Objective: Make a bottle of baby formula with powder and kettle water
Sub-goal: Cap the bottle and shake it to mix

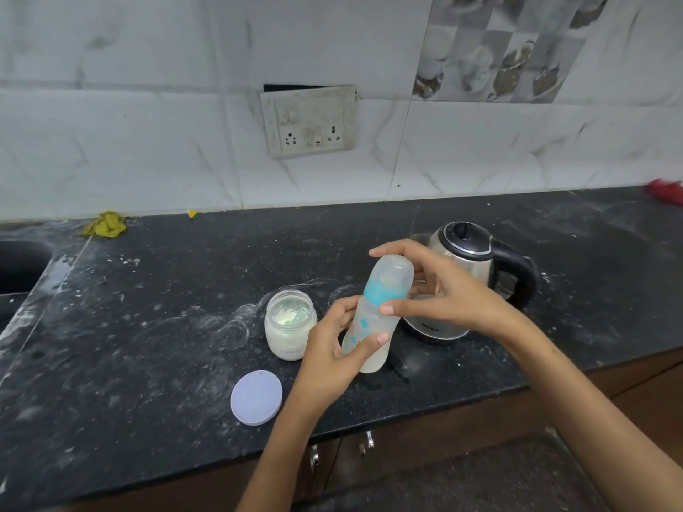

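A clear baby bottle (373, 323) with a blue collar and a clear cap is held tilted above the black counter (148, 327). My left hand (332, 349) grips its lower body. My right hand (432, 290) holds the cap end, thumb at the blue collar and fingers curled over the cap top. An open jar of white formula powder (290, 325), with a scoop inside, stands just left of the bottle. Its pale round lid (256, 397) lies flat nearer the front edge. A steel kettle (476, 275) with a black handle stands behind my right hand, its lid down.
A dark sink (18, 267) is set in the counter at the far left. A yellow cloth (105, 224) lies by the back wall, and a red object (665, 190) at the far right. A wall socket plate (308, 121) sits above. White powder streaks the counter.
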